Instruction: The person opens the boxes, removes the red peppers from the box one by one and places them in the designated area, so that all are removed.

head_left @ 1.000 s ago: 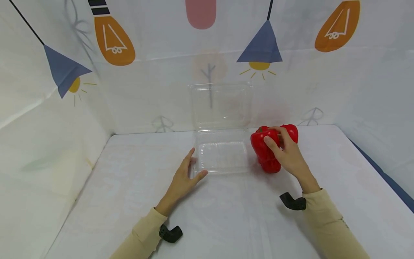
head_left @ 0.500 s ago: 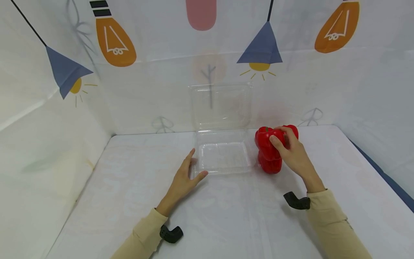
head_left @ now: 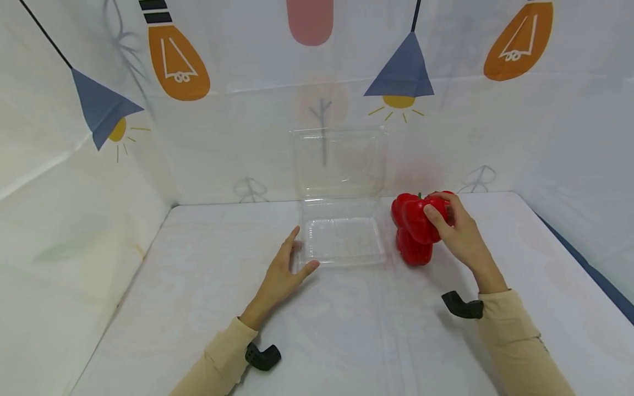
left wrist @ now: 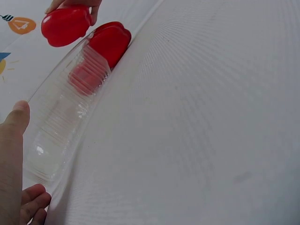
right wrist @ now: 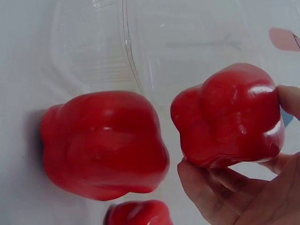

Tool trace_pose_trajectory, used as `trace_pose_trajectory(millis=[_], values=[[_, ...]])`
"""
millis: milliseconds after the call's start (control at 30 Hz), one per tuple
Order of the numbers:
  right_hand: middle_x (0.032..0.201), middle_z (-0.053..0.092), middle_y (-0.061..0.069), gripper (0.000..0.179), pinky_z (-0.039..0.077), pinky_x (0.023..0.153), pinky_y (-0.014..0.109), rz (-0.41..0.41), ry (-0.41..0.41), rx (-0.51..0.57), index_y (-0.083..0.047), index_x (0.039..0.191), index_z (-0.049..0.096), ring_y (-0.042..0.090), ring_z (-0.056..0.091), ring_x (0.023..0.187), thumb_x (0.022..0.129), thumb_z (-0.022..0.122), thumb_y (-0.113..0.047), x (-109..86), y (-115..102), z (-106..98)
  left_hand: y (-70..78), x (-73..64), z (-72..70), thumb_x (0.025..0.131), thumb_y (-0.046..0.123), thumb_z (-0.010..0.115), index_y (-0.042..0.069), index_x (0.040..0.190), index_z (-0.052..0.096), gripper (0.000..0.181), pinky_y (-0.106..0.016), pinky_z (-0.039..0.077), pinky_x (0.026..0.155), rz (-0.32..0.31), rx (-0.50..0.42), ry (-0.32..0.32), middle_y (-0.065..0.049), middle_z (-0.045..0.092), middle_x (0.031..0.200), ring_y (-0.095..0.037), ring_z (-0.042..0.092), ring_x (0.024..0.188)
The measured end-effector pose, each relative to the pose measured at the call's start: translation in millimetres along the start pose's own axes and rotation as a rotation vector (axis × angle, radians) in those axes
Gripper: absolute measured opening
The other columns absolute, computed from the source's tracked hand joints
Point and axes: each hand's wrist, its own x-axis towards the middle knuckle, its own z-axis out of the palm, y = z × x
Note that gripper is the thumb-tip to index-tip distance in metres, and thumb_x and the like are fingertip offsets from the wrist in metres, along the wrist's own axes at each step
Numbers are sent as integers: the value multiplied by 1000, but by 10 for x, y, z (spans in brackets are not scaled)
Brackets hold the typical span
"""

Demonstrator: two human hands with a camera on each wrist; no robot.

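Note:
My right hand (head_left: pixel 463 234) grips a red bell pepper (head_left: pixel 421 221) between thumb and fingers. In the right wrist view, this held bell pepper (right wrist: pixel 229 117) is beside a second red bell pepper (right wrist: pixel 105 145), which sits against the container's right end. A third bell pepper (right wrist: pixel 143 214) shows partly at the bottom edge of that view. My left hand (head_left: pixel 279 275) rests at the left end of a clear plastic clamshell container (head_left: pixel 342 261), thumb and fingers spread around its corner. The container's lid stands raised against the back wall.
A white cloth covers the table (head_left: pixel 208 286). Behind it rises a white curtain (head_left: pixel 238 137) printed with lamps and bulbs, close to the table's back edge. A black wrist camera mount (head_left: pixel 463 305) juts out from the right sleeve.
My right hand has shifted right with the bell pepper, which has tilted, so more of the second bell pepper shows to its left. My left hand and the container stay in place.

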Motion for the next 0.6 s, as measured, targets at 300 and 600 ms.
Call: trace_pose_trajectory(millis=[300,600], values=[[126,51,19,54,57,73,32,25,-10,8,-18,139,31,32,52,106,96,47,-45,-12,28,-28,14,-1,-9,80,55,67,38,150,13,90,-45,40,105,-8,3,-1,-5,53,128,-20,50,123],[128,49,23,57,57,76,37,39,-6,0,-14,141,28,37,52,109,97,44,-46,-11,76,-72,23,-3,-8,80,56,67,38,150,14,90,-46,40,106,-11,4,4,-4,54,128,-19,50,123]])
